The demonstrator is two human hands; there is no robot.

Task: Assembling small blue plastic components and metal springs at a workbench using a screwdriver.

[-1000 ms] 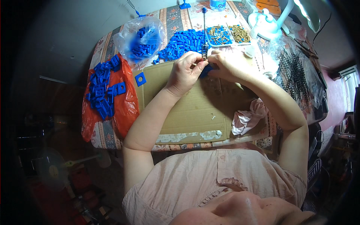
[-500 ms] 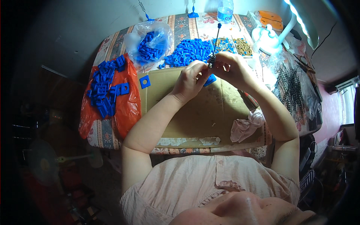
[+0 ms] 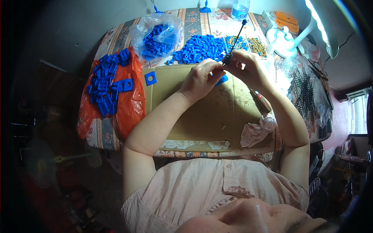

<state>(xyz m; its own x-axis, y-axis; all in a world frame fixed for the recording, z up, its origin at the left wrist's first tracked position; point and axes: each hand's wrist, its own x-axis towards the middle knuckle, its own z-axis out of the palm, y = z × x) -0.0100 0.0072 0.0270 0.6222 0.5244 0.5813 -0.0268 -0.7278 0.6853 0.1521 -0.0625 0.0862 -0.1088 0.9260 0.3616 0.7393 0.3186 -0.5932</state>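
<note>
A black coil spring [image 3: 227,59] with a thin rod and a small blue tip stands up from between my fingertips, leaning right. My right hand [image 3: 250,70] pinches it near the coil. My left hand [image 3: 200,79] is closed at its lower end, where the fingers hide what they touch. Just below both hands shows a blue piece [image 3: 222,80]; I cannot tell whether it is joined to the spring. Under my hands lies a cardboard sheet [image 3: 194,120]. A square blue plate with a round hole [image 3: 150,78] rests near its left edge.
Left, an orange-red bag [image 3: 134,105] bears several blue plates. Behind are a clear bag of blue parts [image 3: 157,40], a blue pile [image 3: 200,48], brass pieces [image 3: 257,46] and a bottle [image 3: 239,11]. Right: lamp [image 3: 281,40], black springs [image 3: 305,91], screwdriver [image 3: 263,101], cloth [image 3: 256,132].
The rod with the blue tip has tilted further to the right. Both hands have shifted slightly right and stay together at the spring. The whole view has shifted a little.
</note>
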